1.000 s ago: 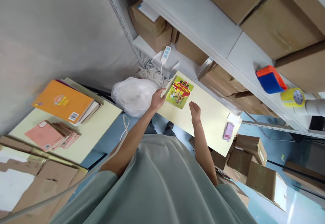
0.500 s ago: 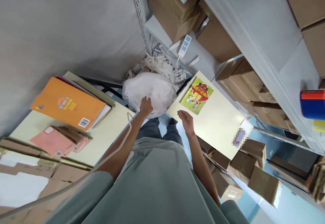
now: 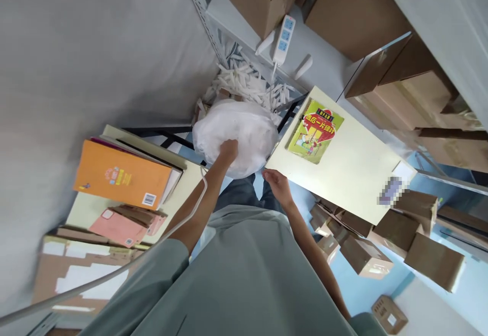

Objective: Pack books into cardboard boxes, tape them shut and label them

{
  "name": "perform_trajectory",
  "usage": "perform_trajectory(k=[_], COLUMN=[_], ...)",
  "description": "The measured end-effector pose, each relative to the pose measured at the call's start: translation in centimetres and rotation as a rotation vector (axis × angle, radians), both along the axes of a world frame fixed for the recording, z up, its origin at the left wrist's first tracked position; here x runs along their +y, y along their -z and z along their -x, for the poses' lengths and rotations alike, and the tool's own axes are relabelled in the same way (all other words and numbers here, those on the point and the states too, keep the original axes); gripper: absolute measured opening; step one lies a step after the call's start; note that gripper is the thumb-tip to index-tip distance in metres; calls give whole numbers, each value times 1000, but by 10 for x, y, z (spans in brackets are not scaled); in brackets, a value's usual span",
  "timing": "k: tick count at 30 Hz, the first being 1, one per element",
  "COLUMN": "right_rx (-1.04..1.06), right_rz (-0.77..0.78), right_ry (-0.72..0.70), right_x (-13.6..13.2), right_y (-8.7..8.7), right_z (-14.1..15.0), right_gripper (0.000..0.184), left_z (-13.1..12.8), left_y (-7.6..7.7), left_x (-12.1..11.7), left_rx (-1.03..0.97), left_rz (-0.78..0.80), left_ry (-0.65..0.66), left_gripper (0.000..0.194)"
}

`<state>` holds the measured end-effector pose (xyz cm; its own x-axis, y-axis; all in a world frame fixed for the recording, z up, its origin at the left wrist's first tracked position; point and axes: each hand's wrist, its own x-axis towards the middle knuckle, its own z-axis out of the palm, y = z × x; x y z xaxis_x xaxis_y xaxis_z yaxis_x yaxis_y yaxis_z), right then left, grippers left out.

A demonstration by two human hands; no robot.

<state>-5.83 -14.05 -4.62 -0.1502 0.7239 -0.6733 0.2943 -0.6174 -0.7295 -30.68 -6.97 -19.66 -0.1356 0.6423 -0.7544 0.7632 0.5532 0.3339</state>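
Observation:
A rounded, translucent white plastic bag (image 3: 253, 127) sits low between the two tables, in front of my legs. My left hand (image 3: 230, 150) presses into its near side, knuckles up and fingers curled into the plastic; the fingertips are hidden. My right hand (image 3: 277, 185) is beside the bag's lower right edge, close to the corner of the right-hand table. Its thumb and fingers are drawn together; whether they pinch the bag's edge I cannot make out. A green picture book (image 3: 315, 131) lies on the table beyond my right hand.
The left table (image 3: 89, 209) carries an orange book (image 3: 122, 173) and pink booklets (image 3: 118, 226). A grey cable (image 3: 190, 209) crosses my left arm. White scraps (image 3: 246, 79) lie behind the bag. A power strip (image 3: 284, 40) and cartons (image 3: 354, 10) fill the shelf; more boxes stand at right.
My left hand has gone from loosely stretched fingers to curled ones pressed into the bag. My right hand has drawn its fingers together near the bag's edge. The camera view has shifted.

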Motion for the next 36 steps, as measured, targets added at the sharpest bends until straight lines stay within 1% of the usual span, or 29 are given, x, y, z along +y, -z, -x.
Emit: perform_trajectory(k=[2,4,6,8,10,12,15,17,19,21,22,23,24,25,26,28,29,31,32,34,36], right_rx=[7,9,1,-12,-14,-7,-11,-43,-107,-177,-201,-210,-204,-188,-172,-178,-206,-285,-315,-337,-334], right_rz=[-13,-38,-70,-110,-153,-187,-204,-214,-250,-306,-329,-342,-345,-338,-326,-304,-301,-310,-317,-328,-344], right_ry=[5,3,-6,-24,-47,-67,-94,-111,-134,-167,-182,-198,-210,-220,-225,-221,-209,-166,-149,-143,-178], right_x=[5,13,22,31,41,49,58,62,66,70,72,74,76,78,80,82,82,80,78,73,67], right_y=[1,2,2,1,1,1,2,3,4,2,1,-1,-3,-6,-8,-13,-15,-19,-19,-18,-11], right_z=[2,4,7,10,14,18,26,31,33,31,29,26,23,19,14,6,2,-5,-8,-9,-4], right_gripper=[44,44,44,44,42,41,43,57,81,100,104,105,100,89,73,44,37,31,30,35,42], left_z=[4,8,12,15,15,14,7,0,-6,-10,-11,-12,-13,-14,-15,-17,-18,-16,-15,-9,-2], left_y=[-9,-21,-36,-53,-70,-87,-111,-125,-138,-148,-152,-154,-155,-154,-151,-140,-132,-112,-100,-75,-52], left_x=[7,13,18,21,23,23,21,17,12,7,4,1,-1,-3,-5,-7,-8,-8,-8,-7,-7], left_rx=[-2,3,2,-23,-76,-166,-428,-615,-710,-750,-774,-802,-828,-844,-846,-794,-737,-554,-443,-245,-136], left_rz=[-21,-47,-101,-196,-294,-342,-348,-337,-322,-304,-291,-276,-261,-251,-247,-265,-283,-314,-316,-279,-217], left_ry=[9,22,42,41,-4,-87,-239,-339,-393,-398,-394,-390,-388,-388,-393,-430,-461,-511,-511,-477,-439], left_gripper=[30,29,29,29,28,25,19,15,13,14,15,16,16,17,19,23,24,27,30,39,49])
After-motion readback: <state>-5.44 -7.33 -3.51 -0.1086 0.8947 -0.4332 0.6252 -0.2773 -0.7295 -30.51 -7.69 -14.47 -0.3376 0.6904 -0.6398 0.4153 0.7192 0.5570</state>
